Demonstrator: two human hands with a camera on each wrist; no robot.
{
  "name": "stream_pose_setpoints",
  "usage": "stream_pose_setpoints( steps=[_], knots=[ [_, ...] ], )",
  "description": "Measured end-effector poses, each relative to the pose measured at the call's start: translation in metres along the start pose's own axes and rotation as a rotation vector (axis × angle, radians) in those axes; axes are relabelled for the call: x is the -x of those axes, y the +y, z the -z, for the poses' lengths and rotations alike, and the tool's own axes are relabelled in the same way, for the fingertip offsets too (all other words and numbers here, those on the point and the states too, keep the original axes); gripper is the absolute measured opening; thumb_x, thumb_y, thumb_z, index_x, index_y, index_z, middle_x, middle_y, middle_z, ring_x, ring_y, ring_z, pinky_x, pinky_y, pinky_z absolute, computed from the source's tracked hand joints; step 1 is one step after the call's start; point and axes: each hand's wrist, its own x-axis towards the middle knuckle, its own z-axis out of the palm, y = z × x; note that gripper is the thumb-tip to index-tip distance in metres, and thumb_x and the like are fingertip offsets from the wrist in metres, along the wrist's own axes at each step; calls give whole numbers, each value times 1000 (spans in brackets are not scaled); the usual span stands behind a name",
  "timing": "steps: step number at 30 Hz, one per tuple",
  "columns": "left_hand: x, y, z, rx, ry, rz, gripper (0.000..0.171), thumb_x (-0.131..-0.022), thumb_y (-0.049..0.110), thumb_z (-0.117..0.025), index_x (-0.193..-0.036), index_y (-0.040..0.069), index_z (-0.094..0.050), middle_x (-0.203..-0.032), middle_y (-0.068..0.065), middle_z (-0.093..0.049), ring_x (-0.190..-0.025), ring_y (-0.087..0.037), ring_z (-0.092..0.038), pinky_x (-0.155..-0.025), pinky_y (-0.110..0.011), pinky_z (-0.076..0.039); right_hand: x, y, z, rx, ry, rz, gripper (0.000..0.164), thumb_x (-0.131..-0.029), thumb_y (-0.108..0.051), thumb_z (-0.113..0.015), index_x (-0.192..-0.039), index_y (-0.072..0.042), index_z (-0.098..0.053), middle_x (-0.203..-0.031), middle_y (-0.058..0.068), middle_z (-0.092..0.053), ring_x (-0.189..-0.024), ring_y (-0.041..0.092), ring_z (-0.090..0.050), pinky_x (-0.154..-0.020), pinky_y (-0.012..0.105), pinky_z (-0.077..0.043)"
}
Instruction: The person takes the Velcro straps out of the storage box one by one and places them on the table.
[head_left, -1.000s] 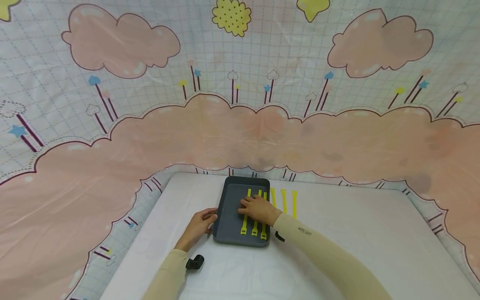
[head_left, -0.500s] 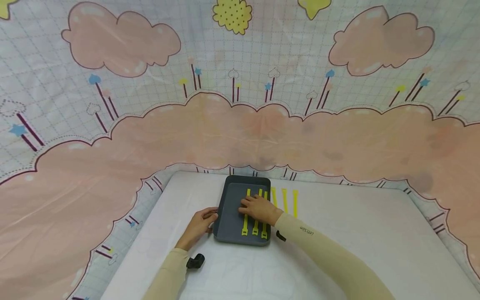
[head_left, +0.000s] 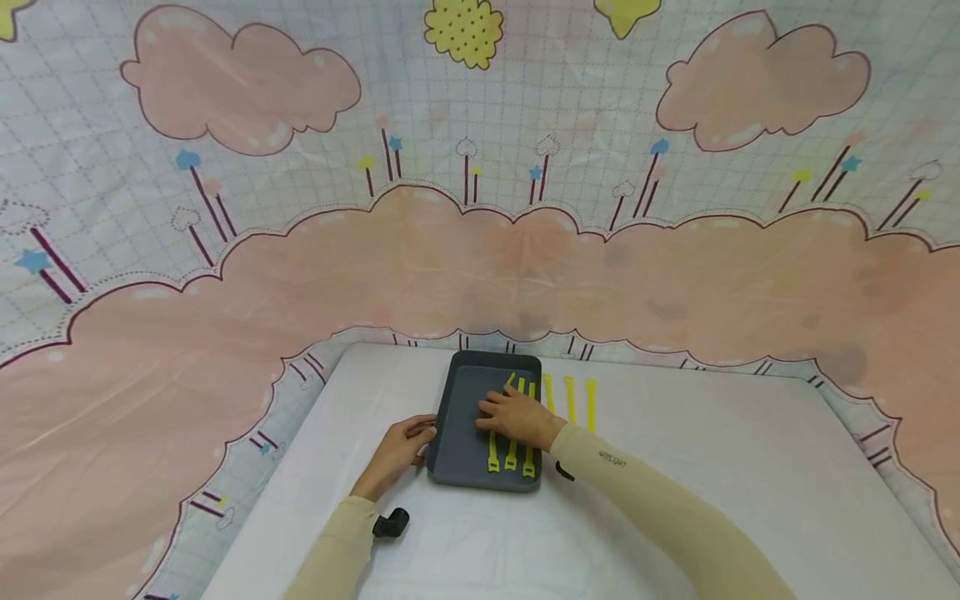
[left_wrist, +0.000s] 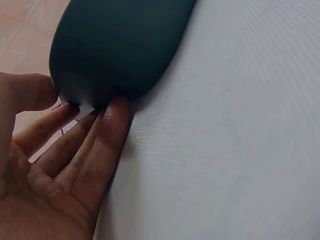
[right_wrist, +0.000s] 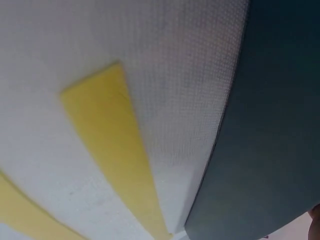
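Left hand (head_left: 399, 448): is being rested against the tray's (head_left: 459, 433) side, fingers nearly straight — nothing is being clasped.
Right hand (head_left: 517, 418): is being held over the left strap (head_left: 492, 457) in the tray; whether it is being pinched cannot be told, fingertips being poorly seen.
Neighbours: two more straps (head_left: 511, 458) are being held by the tray, three straps (head_left: 590, 404) by the table (head_left: 735, 433).
Handling: the slanted strap is probably being aligned best lightly — tray being steadied.

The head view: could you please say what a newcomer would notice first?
Bright yellow straps probably strike first: three in the gray tray, three on the table to its right. Next come the left hand at the tray's left edge and the right hand over the straps inside.
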Motion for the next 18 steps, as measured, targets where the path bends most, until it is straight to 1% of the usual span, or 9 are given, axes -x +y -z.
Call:
stream_pose_setpoints(
  steps=[2,8,15,18],
  knots=[
    [0,0,-1,1,2,3,37,-98,15,-60,-134,7,-59,-131,-20,-63,-110,-25,-63,-66,-32,-56,1,0,1,3,13,-3,34,-93,-27,-63,-125,-36,-56,-131,-5,-57,-118,16,-50,-92,36,-42],
    [-2,-1,-2,-3,17,1,37,-98,14,-60,-134,6,-60,-129,-20,-64,-107,-24,-64,-65,-33,-57,0,2,3,-26,64,-46,27,-97,-26,-59,-123,-33,-56,-127,-6,-58,-112,15,-52,-87,35,-40],
    [-1,0,0,-1,6,8,37,-98,15,-59,-135,5,-59,-130,-21,-63,-109,-25,-63,-66,-32,-57,1,6,19,-97,134,-74,27,-100,-23,-54,-126,-28,-54,-129,-6,-59,-114,15,-54,-92,36,-47],
    [0,1,2,3,-4,3,38,-98,15,-59,-135,5,-58,-131,-21,-62,-111,-26,-63,-66,-32,-57,2,6,27,-118,178,-89,25,-100,-21,-56,-124,-25,-54,-127,-6,-60,-112,14,-55,-91,35,-48]
  ],
)
